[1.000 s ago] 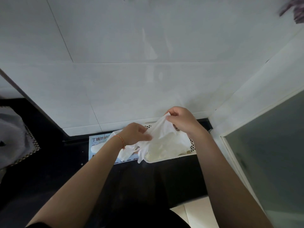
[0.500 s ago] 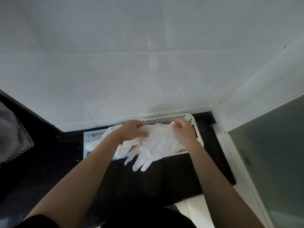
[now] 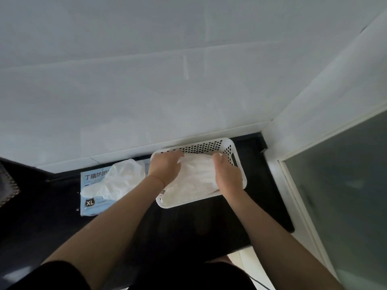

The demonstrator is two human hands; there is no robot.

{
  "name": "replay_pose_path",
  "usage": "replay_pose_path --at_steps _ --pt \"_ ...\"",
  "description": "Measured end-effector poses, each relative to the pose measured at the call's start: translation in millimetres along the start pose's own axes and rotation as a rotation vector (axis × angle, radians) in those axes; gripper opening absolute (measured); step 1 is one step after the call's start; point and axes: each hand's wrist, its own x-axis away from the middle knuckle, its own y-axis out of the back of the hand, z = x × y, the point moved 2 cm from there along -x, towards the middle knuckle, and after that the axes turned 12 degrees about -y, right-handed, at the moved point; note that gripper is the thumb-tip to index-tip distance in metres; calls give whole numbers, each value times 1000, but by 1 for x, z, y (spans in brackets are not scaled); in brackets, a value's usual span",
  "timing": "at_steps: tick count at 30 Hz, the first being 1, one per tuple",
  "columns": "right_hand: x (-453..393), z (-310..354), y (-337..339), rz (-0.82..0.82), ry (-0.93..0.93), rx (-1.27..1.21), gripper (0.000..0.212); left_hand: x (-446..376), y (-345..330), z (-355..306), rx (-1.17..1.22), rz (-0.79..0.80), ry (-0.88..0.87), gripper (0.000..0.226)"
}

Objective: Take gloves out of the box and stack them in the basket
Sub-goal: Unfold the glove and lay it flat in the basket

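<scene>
Both hands were inside the white perforated plastic basket (image 3: 211,145) on the black counter (image 3: 188,222): left hand (image 3: 165,168) and right hand (image 3: 227,174) each lay pressed on the translucent white gloves (image 3: 194,176) there, fingers curled over the edges. Beside the basket, the pale blue cardboard glove box (image 3: 92,206) lay flat, another white glove (image 3: 113,183) spilling from its opening.

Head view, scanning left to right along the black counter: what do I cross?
Glove box → loose glove sticking out of it → left hand → gloves in the basket → right hand → basket right wall.
</scene>
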Motion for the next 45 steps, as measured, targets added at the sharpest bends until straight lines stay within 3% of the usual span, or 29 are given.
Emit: replay_pose_path --at_steps 4,7,9,12,15,19,24,27,31,33,38,40,43,45 --pt "-12 -5 -7 28 102 74 55 6 -17 -8 -146 -91 -53 57" --pt "-17 -5 -2 67 133 129 51 11 -26 -20 -163 -138 -168 52" --pt "-19 -5 -1 77 150 162 49 13 -34 -25 -105 -24 -229 53" --pt "-22 -9 0 47 139 186 47 16 -44 -19 -121 173 -203 71" --pt "-21 -6 2 9 115 190 38 20 -45 -11 -97 165 -169 77" --pt "-21 12 13 -42 53 91 23 27 -30 -8 2 -43 -123 63" --pt "0 82 31 103 169 -274 18 61 5 27 38 -431 48 35" --pt "12 109 35 178 215 -390 19 76 11 43 63 -410 222 38" --pt "37 161 39 225 223 -463 22 112 24 88 97 -237 457 30" --pt "44 176 40 232 221 -475 19 120 27 105 105 -188 463 13" --pt "51 192 40 246 147 -434 14 133 30 127 226 -115 400 25" --pt "52 196 35 327 100 -406 19 137 27 128 221 -54 372 30" --pt "57 204 23 417 111 -283 46 142 26 131 247 -103 377 14" --pt "62 206 20 336 128 -232 36 145 31 131 302 -171 360 13"
